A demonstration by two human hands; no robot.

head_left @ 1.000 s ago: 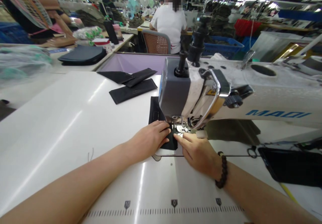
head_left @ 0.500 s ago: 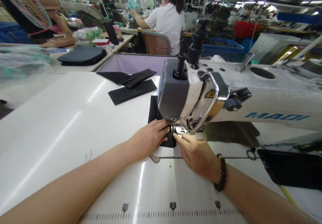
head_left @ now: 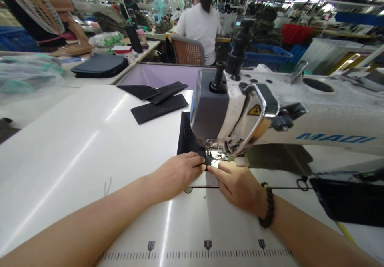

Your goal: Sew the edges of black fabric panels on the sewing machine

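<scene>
A black fabric piece (head_left: 186, 139) with a small stitched rectangle lies partly under the head of the sewing machine (head_left: 211, 107), by the presser foot (head_left: 214, 155). At its near end is my left hand (head_left: 183, 173), fingers and thumb drawn together on the fabric just left of the foot. My right hand (head_left: 240, 185), wearing a dark beaded bracelet (head_left: 267, 206), rests in front of the foot. Its index finger is stretched out, with the tip at the near corner of the fabric, close to my left thumb. The needle point is too small to make out.
Several black fabric pieces (head_left: 159, 109) lie behind on the white table (head_left: 75, 171). An olive fabric (head_left: 279, 159) sits beneath the machine arm. To the right are small scissors (head_left: 303, 183) and a dark phone-like slab (head_left: 348, 201). A co-worker (head_left: 198, 27) sits ahead.
The black fabric has moved away from me under the machine, so less shows on the near side. My left fingers have slid back to its near end. The right hand has shifted slightly.
</scene>
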